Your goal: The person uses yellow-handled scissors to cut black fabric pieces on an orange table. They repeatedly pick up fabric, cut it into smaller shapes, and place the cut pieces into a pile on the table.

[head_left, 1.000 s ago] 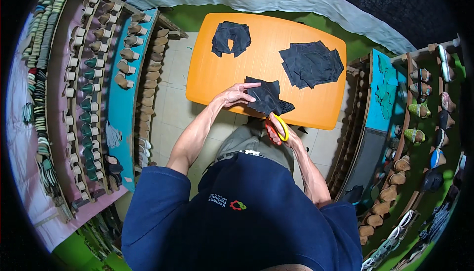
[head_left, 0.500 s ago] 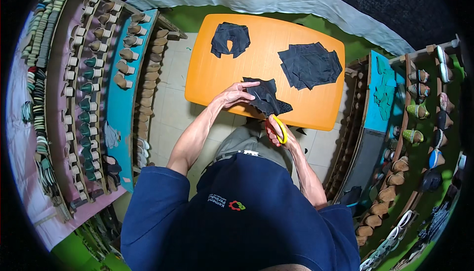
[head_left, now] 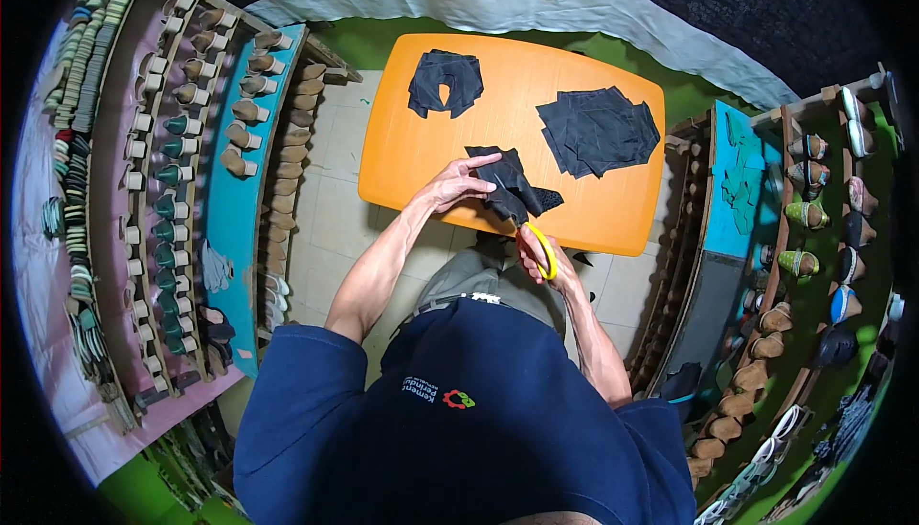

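Right grip point(head_left: 561, 270) holds scissors point(head_left: 545, 245); black piles point(head_left: 601, 133) lie beyond.

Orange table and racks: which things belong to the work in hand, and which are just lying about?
Seem part of the work:
yellow-handled scissors in the right hand
dark piece at the left hand
left stack and right stack of dark pieces
orange table

Seem just lying about:
teal scraps, right
green shoe shapes, left
brown shoe shapes, right

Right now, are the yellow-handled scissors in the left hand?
No, the right hand grips the yellow-handled scissors, while the left hand touches the black piece.
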